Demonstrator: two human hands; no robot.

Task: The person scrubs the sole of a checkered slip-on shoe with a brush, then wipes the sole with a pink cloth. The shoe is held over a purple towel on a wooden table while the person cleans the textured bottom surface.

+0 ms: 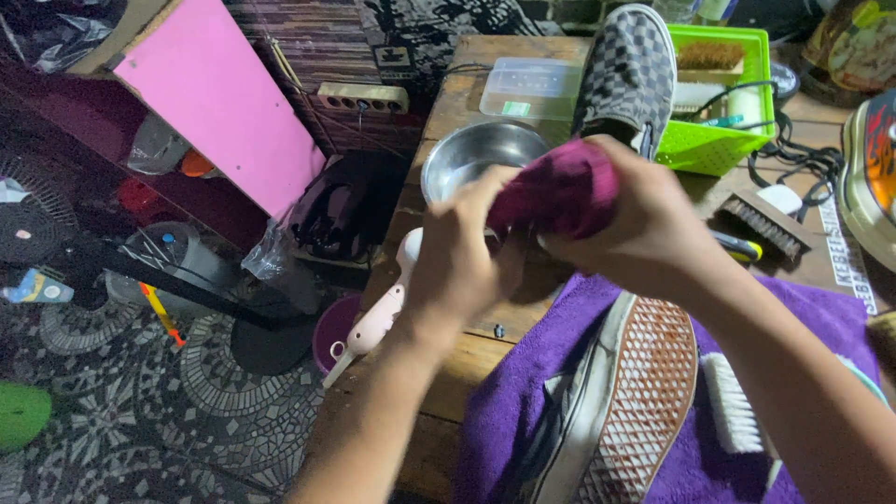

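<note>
My left hand and my right hand both grip a twisted magenta cloth, held in the air over the wooden table. Just behind the cloth stands a steel bowl. Below my hands a shoe lies sole up, its brown waffle sole showing, on a purple towel. A white brush rests on the towel to the right of the shoe. A checkered slip-on shoe stands behind my right hand.
A green basket with brushes sits at the back, a clear plastic lid beside it. A pink-white handled brush lies at the table's left edge. A dark bristle brush and cables lie right. Patterned floor with clutter lies left.
</note>
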